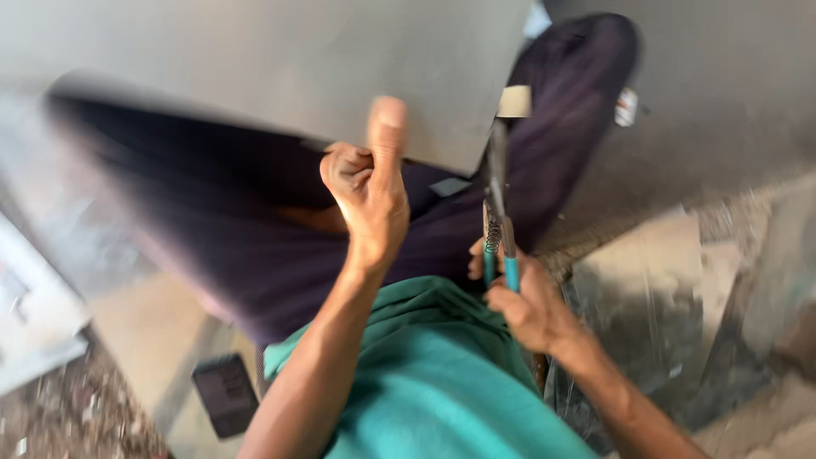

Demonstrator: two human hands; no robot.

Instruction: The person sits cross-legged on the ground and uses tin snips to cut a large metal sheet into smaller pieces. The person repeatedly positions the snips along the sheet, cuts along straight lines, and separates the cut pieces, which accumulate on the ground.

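Teal shirt (425,374) up close, left hand (367,191) pinching one flat grey metal sheet (280,64), thumb up, right hand (527,306) wrapped tight round one pair of teal-handled snips (500,229) at its edge, one dark box (225,393) on floor

The floor (697,161) is grey and dusty, and blurred. A small dark flat box (225,393) lies on it at the lower left. Pale sheet pieces (34,314) lie at the left edge, and shiny sheet offcuts (671,314) lie at the right.
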